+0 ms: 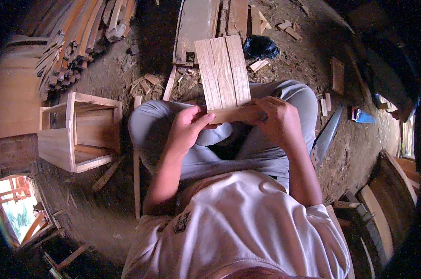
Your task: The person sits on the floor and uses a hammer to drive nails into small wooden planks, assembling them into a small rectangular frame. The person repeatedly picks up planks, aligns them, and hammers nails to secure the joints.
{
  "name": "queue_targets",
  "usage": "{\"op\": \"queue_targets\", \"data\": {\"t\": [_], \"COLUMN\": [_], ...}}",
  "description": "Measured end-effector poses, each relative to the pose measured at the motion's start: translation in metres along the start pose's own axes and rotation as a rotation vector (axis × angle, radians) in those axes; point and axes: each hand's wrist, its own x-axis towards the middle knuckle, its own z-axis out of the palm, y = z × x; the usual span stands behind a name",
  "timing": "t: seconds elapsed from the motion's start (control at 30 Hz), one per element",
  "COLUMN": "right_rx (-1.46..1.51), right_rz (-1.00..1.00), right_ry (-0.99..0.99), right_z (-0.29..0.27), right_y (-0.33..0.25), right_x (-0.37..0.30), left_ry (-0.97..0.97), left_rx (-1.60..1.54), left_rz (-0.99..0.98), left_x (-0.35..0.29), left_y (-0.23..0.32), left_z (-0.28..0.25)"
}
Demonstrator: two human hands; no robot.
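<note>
Left hand [186, 124] and right hand [281, 115] pinch the strip [236, 114] at its 9 and 3 o'clock ends, the panel [224, 72] at 12 o'clock, probably light, stiff, splittable, best held by edges

The brown earthen floor [354, 156] is littered with wood scraps [292, 32]. A handsaw [327, 135] lies at the right. An open wooden box [95, 126] stands at the left

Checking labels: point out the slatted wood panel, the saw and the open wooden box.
Slatted wood panel [223, 72], head view: middle of its face.
Saw [327, 135], head view: middle of its blade.
Open wooden box [57, 148], head view: outer side wall.
</note>
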Motion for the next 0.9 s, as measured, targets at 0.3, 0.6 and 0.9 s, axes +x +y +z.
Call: {"op": "queue_targets", "data": {"t": [0.3,0.6,0.9], "right_rx": [0.269,0.038,-0.084], "right_rz": [0.007,-0.087,-0.201], "right_ry": [0.069,0.014,0.056], "right_z": [0.008,0.001,0.003], "right_y": [0.001,0.000,0.004], "right_x": [0.003,0.000,-0.004], "left_ry": [-0.014,0.013,-0.105], "left_rx": [-0.017,0.196,0.340], "left_rz": [-0.060,0.166,0.196], "left_x": [0.001,-0.002,-0.005], "left_y": [0.006,-0.004,0.001], "left_z": [0.002,0.011,0.012]}}
